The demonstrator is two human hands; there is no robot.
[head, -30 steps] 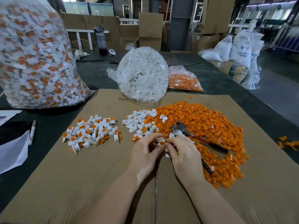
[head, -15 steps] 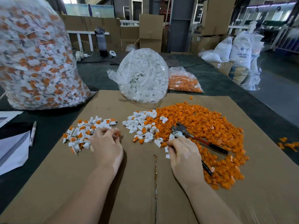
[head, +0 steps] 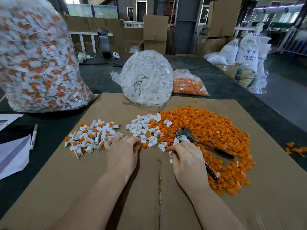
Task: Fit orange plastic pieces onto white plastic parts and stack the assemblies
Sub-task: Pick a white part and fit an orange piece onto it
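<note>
While the right hand [head: 186, 156] grips pliers [head: 196, 141] ready for pressing, the curled left hand [head: 122, 151] hovers between the finished assemblies [head: 93, 136] and white parts [head: 144, 128]; its grip cannot be made out.

A flattened sheet of brown cardboard [head: 103, 188] covers the near part of the dark desk [head: 99, 77]. At the left edge lie white papers [head: 13, 155] with a marker pen [head: 34, 136] beside them. At the far side of the desk stand a dark water bottle [head: 104, 43], a white power strip [head: 82, 57] and a small round white object [head: 116, 55]. Cardboard boxes [head: 155, 33] are stacked behind, and white sacks [head: 249, 52] stand on the floor to the right.
</note>
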